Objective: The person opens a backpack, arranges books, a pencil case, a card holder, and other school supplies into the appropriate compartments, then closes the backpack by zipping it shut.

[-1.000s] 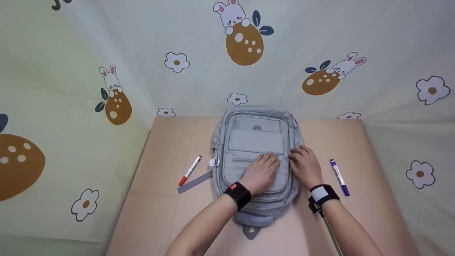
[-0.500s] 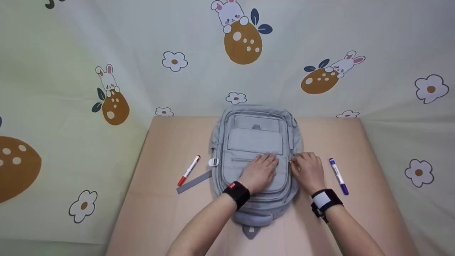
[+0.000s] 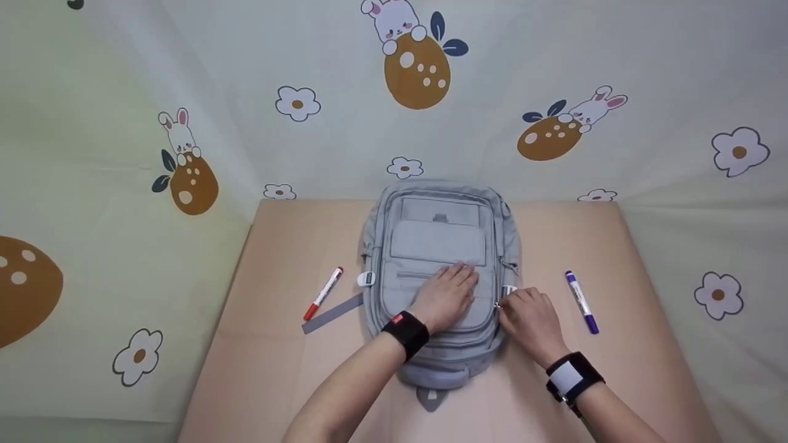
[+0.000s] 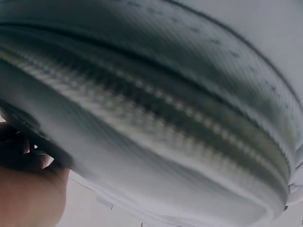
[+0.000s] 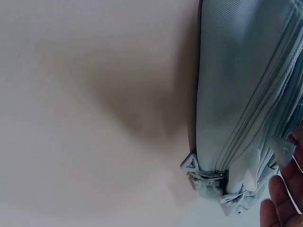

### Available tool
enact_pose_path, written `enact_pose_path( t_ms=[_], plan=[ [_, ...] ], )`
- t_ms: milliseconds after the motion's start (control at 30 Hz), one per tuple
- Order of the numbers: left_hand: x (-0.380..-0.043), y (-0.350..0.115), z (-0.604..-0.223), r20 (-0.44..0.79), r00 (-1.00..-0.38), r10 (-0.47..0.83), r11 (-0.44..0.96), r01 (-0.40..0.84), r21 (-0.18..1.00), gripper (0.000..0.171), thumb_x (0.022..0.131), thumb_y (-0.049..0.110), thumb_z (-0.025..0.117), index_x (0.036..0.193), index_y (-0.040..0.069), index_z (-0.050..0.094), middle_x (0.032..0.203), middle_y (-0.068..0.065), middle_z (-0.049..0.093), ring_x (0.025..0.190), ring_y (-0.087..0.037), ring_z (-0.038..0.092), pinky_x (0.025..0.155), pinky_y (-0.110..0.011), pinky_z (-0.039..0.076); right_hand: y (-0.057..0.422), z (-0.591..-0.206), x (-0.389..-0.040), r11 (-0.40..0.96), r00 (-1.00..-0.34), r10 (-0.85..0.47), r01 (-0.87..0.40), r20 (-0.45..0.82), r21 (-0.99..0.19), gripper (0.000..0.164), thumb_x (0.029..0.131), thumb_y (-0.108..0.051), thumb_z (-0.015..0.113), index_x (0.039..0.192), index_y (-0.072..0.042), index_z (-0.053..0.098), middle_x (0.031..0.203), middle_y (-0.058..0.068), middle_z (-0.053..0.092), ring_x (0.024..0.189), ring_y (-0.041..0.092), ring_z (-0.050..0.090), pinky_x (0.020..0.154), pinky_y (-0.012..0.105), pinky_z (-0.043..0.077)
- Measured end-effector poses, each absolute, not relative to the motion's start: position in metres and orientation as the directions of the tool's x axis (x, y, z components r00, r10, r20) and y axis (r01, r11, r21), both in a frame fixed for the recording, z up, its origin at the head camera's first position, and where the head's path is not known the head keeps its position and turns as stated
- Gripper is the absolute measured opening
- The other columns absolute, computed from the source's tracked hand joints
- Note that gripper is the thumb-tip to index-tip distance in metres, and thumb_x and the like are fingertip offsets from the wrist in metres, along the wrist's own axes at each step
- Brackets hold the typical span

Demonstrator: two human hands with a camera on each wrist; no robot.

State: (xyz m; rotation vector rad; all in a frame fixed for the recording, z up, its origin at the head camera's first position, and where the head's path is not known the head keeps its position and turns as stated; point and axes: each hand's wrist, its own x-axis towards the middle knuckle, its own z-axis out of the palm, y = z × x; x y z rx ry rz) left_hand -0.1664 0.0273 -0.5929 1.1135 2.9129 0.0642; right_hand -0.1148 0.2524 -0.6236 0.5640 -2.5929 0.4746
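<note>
A grey backpack [image 3: 438,243] lies front up, its padded top handle [image 3: 434,377] toward me. My left hand [image 3: 444,298] rests on its front panel with fingers stretched out; the left wrist view has a curved zipper [image 4: 156,127] close up and part of the hand [image 4: 31,194] at the lower left. At the bag's right side my right hand [image 3: 530,321] pinches a small zipper pull [image 3: 497,306]. In the right wrist view this pull [image 5: 283,149] appears as a grey tab at the fingers [image 5: 284,201].
A red-capped marker [image 3: 323,294] lies left of the bag beside a grey strap [image 3: 332,314]. A purple-capped marker [image 3: 582,301] lies to the right. White tags [image 3: 366,279] show at the bag's sides. The table [image 3: 246,381] meets a printed cloth backdrop [image 3: 345,141].
My right hand has moved toward me along the bag's right side with the zipper pull, uncovering a white tag there. The left hand stays on the front panel. The head view has shifted slightly.
</note>
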Motion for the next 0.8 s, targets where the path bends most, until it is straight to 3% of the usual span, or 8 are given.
enact_pose_path(
  t_ms=[167,300,433,567,800],
  plan=[
    [-0.163,0.014,-0.591,0.062,-0.704,0.708,0.697,0.71,0.102,0.055,0.109,0.039,0.045,0.158,0.015,0.039,0.164,-0.005,0.033,0.152,-0.024,0.027,0.122,-0.041,0.022,0.25,-0.626,-0.113,0.868,-0.856,-0.267,-0.414,0.443,-0.275,0.016,0.082,-0.011,0.082,0.092,-0.008,0.071,0.085,0.006,0.072,0.077,0.028,0.06,0.07,0.044,0.045],
    [-0.152,-0.007,-0.592,0.15,-0.602,0.785,0.582,0.798,0.156,0.056,0.104,0.042,0.056,0.152,0.014,0.049,0.163,-0.006,0.035,0.152,-0.024,0.027,0.122,-0.042,0.021,0.25,-0.626,-0.111,0.871,-0.889,-0.225,-0.367,0.399,-0.326,0.016,0.082,-0.009,0.081,0.095,-0.008,0.073,0.087,0.005,0.072,0.079,0.028,0.06,0.071,0.043,0.044],
    [-0.139,-0.036,-0.596,0.188,-0.514,0.837,0.482,0.855,0.191,0.043,0.098,0.04,0.067,0.133,0.015,0.063,0.16,-0.007,0.04,0.15,-0.023,0.031,0.122,-0.041,0.022,0.25,-0.624,-0.109,0.867,-0.908,-0.194,-0.335,0.371,-0.368,0.017,0.082,-0.008,0.08,0.098,-0.009,0.074,0.088,0.004,0.072,0.081,0.027,0.06,0.073,0.043,0.044],
    [-0.132,-0.059,-0.602,0.191,-0.523,0.831,0.486,0.849,0.208,0.028,0.094,0.03,0.073,0.116,0.016,0.063,0.157,-0.008,0.046,0.147,-0.024,0.037,0.121,-0.039,0.025,0.25,-0.623,-0.107,0.858,-0.915,-0.164,-0.317,0.369,-0.404,0.016,0.081,-0.008,0.081,0.096,-0.009,0.074,0.086,0.003,0.071,0.079,0.026,0.059,0.072,0.042,0.043],
    [-0.129,-0.073,-0.608,0.196,-0.603,0.773,0.571,0.796,0.199,0.015,0.095,0.023,0.071,0.107,0.016,0.064,0.148,-0.007,0.056,0.142,-0.022,0.046,0.118,-0.035,0.031,0.248,-0.624,-0.104,0.85,-0.915,-0.154,-0.315,0.373,-0.422,0.015,0.081,-0.009,0.081,0.094,-0.009,0.074,0.084,0.001,0.07,0.078,0.024,0.058,0.072,0.04,0.043]
  ],
)
